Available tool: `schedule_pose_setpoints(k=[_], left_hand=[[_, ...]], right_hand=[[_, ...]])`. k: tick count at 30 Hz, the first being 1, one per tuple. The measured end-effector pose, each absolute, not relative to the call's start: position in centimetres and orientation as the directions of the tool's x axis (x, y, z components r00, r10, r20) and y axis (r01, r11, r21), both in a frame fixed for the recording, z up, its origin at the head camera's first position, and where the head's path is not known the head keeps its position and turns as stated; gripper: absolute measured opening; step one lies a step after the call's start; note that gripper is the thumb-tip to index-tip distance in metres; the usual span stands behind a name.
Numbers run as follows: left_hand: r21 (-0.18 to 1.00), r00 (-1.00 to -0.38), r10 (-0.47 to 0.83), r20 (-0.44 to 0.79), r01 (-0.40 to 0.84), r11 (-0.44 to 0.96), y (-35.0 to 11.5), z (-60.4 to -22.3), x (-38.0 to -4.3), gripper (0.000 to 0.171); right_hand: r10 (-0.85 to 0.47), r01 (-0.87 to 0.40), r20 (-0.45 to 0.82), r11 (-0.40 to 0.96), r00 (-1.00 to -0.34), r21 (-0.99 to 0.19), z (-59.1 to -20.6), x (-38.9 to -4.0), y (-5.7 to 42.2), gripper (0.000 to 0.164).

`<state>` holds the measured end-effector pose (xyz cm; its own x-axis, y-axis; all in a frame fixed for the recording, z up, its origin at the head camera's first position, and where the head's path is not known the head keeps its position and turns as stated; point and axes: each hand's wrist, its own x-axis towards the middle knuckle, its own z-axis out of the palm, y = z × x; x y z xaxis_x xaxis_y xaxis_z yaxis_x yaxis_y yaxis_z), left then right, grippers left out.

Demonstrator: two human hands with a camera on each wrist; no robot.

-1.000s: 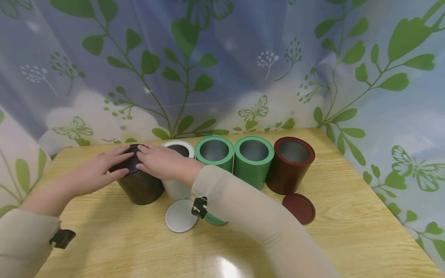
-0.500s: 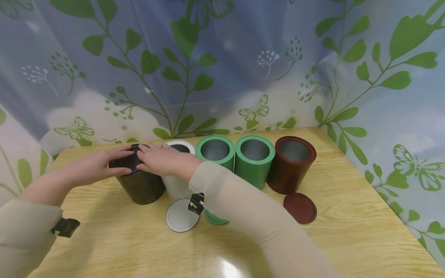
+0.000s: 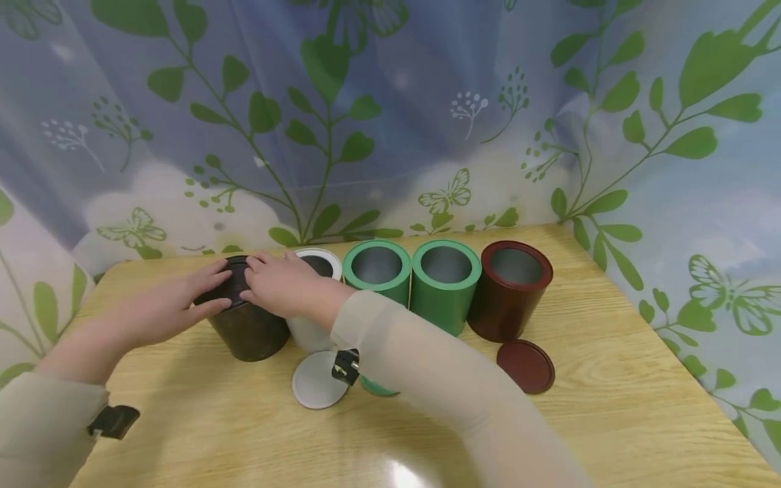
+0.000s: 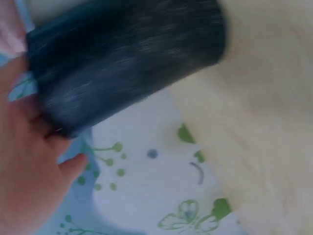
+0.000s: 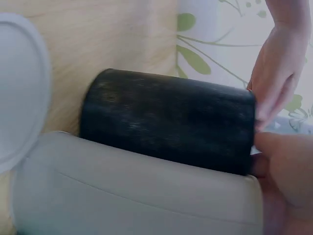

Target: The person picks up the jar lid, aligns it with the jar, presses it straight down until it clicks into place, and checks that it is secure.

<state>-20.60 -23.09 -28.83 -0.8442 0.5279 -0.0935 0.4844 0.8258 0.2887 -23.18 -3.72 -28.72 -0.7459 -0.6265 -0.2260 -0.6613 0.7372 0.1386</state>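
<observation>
A black can (image 3: 253, 332) stands upright at the left end of a row of cans, with a dark lid (image 3: 222, 290) across its top. From the left, my left hand (image 3: 155, 305) rests its extended fingers and thumb on the lid's edge. My right hand (image 3: 289, 285) reaches across from the other side and lays its fingers on the right of the same top. In the right wrist view both hands meet at the top end of the black can (image 5: 168, 122). The left wrist view shows my left hand (image 4: 32, 171) beside that can's rim, blurred.
Right of the black can stand a white can (image 3: 314, 332), two uncovered green cans (image 3: 448, 308) and a dark red can (image 3: 503, 312). On the wooden table (image 3: 244, 434) lie a white lid (image 3: 317, 383), a partly hidden green lid (image 3: 377, 388) and a dark red lid (image 3: 526, 367).
Both hands stay at the top of the black can, with only small shifts of the fingers and the left wrist. The other cans and lids keep their places.
</observation>
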Motion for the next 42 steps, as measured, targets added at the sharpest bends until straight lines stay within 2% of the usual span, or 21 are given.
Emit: schedule_pose_setpoints(k=[3, 6, 9, 12, 16, 23, 31, 34, 38, 42], left_hand=[[0.230, -0.861, 0.506, -0.061, 0.481, 0.846, -22.9, -30.0, -20.0, 0.084], [0.078, -0.849, 0.527, 0.021, 0.527, 0.846, -22.4, -31.0, -19.8, 0.095], [-0.066, -0.822, 0.563, 0.089, 0.559, 0.827, -21.9, -31.5, -19.6, 0.095], [-0.121, -0.795, 0.592, 0.131, 0.580, 0.806, -21.7, -31.8, -19.6, 0.090], [-0.120, -0.801, 0.582, 0.138, 0.570, 0.813, -21.6, -31.9, -19.5, 0.089], [-0.220, -0.810, 0.551, 0.200, 0.511, 0.831, -21.0, -31.9, -18.4, 0.086], [-0.269, -0.813, 0.558, 0.168, 0.507, 0.819, -20.5, -32.0, -18.1, 0.081], [-0.269, -0.811, 0.559, 0.174, 0.507, 0.819, -20.6, -32.1, -18.1, 0.080], [-0.265, -0.786, 0.578, 0.220, 0.522, 0.811, -20.8, -32.3, -18.3, 0.081], [-0.221, -0.733, 0.596, 0.328, 0.554, 0.803, -21.3, -33.0, -18.2, 0.080]], right_hand=[[-0.635, -0.658, -0.177, 0.734, -0.752, 0.168, -29.3, -22.6, -3.5, 0.064], [-0.639, -0.654, -0.140, 0.735, -0.756, 0.181, -29.7, -22.3, -3.3, 0.071], [-0.640, -0.652, -0.130, 0.732, -0.758, 0.198, -30.0, -22.2, -3.3, 0.073], [-0.637, -0.650, -0.134, 0.728, -0.759, 0.218, -30.2, -22.1, -3.2, 0.070], [-0.642, -0.652, -0.129, 0.720, -0.756, 0.237, -30.1, -22.2, -3.3, 0.069], [-0.635, -0.647, -0.132, 0.725, -0.761, 0.237, -30.2, -22.2, -3.4, 0.069], [-0.610, -0.597, -0.090, 0.717, -0.787, 0.359, -30.6, -20.9, -3.9, 0.065], [-0.619, -0.596, -0.066, 0.715, -0.783, 0.366, -30.7, -20.5, -3.9, 0.062], [-0.622, -0.589, -0.041, 0.714, -0.782, 0.378, -30.6, -20.6, -3.7, 0.060], [-0.634, -0.602, -0.051, 0.702, -0.772, 0.382, -30.5, -20.7, -3.8, 0.060]])
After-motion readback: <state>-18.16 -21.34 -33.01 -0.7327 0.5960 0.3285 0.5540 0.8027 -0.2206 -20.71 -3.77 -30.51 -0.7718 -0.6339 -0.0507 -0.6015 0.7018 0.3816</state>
